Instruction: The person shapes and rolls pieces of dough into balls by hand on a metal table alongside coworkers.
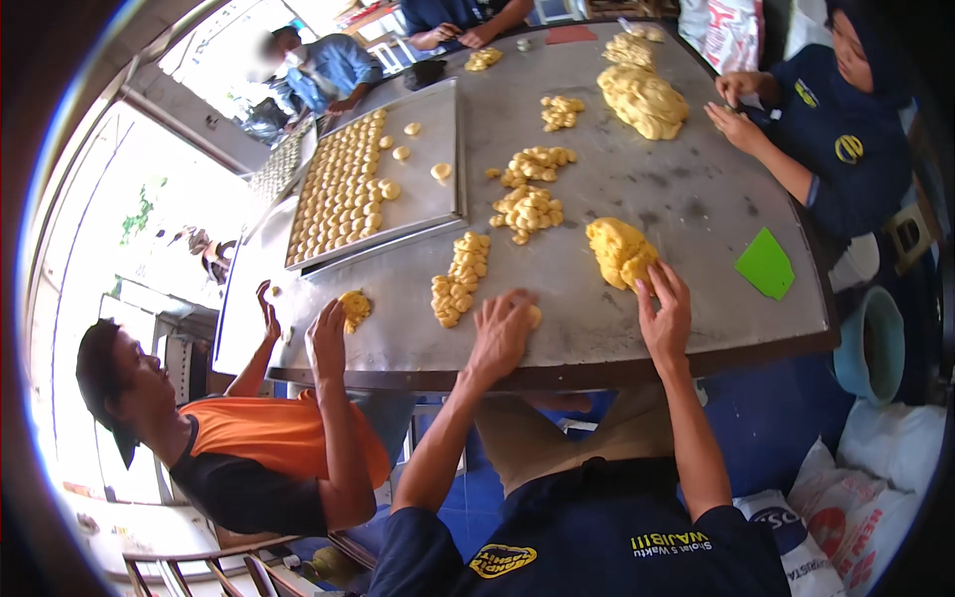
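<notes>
My left hand (502, 333) is palm down on the steel table near its front edge, fingers stretched forward and slightly blurred. A small pale dough piece (535, 316) shows at its right side, touching or just beside it. My right hand (665, 303) reaches to the near edge of a yellow dough lump (619, 249); its fingers are apart, with the tips against the lump. Left of the lump lies a cluster of small dough pieces (461, 279). Another cluster of pieces (527, 211) is farther back.
A large metal tray (438, 129) with rows of dough balls stands at the left. A bigger dough mound (642, 99) lies far right, and a green scraper (766, 264) near the right edge. A co-worker in orange (288, 438) works close on my left; others stand around the table.
</notes>
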A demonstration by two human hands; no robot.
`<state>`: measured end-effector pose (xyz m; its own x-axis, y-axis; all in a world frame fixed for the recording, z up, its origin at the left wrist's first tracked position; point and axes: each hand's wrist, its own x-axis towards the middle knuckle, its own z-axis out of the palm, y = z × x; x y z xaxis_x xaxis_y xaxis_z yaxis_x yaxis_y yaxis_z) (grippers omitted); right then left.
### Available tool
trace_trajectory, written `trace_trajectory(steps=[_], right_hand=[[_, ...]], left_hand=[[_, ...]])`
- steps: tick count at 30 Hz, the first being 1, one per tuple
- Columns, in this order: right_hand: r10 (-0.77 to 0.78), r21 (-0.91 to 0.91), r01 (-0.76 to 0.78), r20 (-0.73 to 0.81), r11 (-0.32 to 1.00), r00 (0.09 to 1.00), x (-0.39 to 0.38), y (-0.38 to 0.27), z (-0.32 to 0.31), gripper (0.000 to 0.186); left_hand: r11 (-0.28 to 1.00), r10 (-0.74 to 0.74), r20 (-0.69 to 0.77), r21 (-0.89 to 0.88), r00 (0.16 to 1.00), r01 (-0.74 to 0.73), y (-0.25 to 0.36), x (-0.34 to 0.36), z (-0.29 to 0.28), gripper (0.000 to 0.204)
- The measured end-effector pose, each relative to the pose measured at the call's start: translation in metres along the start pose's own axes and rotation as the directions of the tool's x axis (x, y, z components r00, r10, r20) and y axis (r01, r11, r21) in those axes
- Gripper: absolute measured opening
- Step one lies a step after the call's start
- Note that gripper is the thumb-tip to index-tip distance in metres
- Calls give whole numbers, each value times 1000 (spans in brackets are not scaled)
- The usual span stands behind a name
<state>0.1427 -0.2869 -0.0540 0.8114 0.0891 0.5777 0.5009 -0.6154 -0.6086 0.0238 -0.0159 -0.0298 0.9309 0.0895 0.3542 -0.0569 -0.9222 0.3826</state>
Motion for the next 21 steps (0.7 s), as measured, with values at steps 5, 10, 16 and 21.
trace_trajectory(steps=[5, 10, 16, 21], right_hand=[[23, -30, -21, 37, 999, 999, 1, 1, -5, 37], [8, -19, -7, 75, 1000, 997, 1, -3, -3, 40], [34, -41, -28, 162, 999, 986, -3, -8, 1, 45], [0, -23, 4, 144, 1000, 990, 4, 4, -9, 43]], left_hand=[[963, -206, -10, -180, 978, 201, -15, 10, -65, 42], [929, -344, -499, -305, 795, 211, -111, 34, -59, 33], [965, -262, 31, 37, 964, 261, -153, 22, -55, 30], [908, -418, 180, 59, 890, 415, -121, 36, -88, 39]])
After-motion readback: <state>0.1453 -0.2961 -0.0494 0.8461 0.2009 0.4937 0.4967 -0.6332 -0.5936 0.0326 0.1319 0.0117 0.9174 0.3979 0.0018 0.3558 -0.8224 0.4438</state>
